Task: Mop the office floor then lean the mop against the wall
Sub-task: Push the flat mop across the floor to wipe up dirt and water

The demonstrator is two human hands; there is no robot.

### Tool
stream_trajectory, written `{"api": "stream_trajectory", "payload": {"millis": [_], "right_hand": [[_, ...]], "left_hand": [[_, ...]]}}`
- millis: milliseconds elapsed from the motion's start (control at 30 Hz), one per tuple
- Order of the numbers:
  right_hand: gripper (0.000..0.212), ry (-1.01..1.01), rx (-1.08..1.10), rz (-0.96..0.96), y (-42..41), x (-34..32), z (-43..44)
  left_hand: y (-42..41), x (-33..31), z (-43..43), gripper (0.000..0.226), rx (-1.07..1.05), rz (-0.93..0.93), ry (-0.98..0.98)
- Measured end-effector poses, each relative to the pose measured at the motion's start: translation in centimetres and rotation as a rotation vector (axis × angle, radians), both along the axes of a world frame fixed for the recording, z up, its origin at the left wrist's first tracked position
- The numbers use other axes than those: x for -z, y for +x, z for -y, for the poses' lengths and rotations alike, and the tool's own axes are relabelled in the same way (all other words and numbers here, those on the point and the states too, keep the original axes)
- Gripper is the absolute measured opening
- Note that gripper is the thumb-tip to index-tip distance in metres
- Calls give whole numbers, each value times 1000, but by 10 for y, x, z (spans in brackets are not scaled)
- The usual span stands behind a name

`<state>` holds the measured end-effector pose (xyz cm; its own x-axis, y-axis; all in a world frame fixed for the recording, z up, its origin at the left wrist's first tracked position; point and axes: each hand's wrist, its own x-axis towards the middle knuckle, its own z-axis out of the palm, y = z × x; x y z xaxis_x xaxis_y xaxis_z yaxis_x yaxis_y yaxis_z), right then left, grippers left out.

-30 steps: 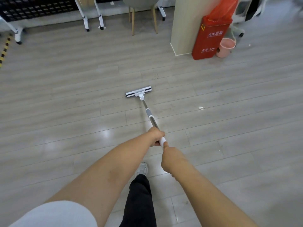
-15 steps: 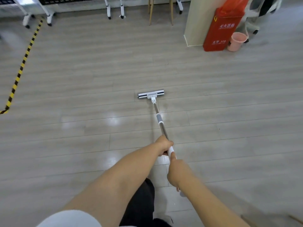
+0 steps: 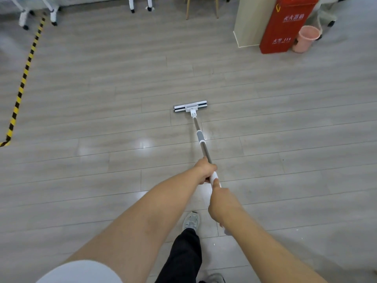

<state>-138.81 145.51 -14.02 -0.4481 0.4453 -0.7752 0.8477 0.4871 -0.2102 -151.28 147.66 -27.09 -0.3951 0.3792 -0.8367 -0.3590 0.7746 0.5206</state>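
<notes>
The flat mop's head (image 3: 190, 107) lay flat on the plank floor (image 3: 102, 94), well ahead of the grip. Its pole (image 3: 201, 137) ran back to the left hand (image 3: 205, 170), wrapped round the shaft. Just behind it the right hand (image 3: 221, 203) clasped the white end, thumb along it. Over the last second the head had squared up and drawn back from the red fire-extinguisher box (image 3: 285, 27) and pink bucket (image 3: 307, 38) far ahead to the right. This was probably a pull stroke, with mopping underway and no leaning yet.
</notes>
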Motion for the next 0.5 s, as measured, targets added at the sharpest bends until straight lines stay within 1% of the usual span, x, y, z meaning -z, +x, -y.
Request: {"api": "stream_trajectory", "payload": {"millis": [300,500], "right_hand": [[77,64,9,-16,-111,27,-54],[80,41,43,-58,-136,43,-57]], "left_hand": [[-113,13,-56,31,3,11,14],[-140,18,-60,35,-5,-8,14]]}}
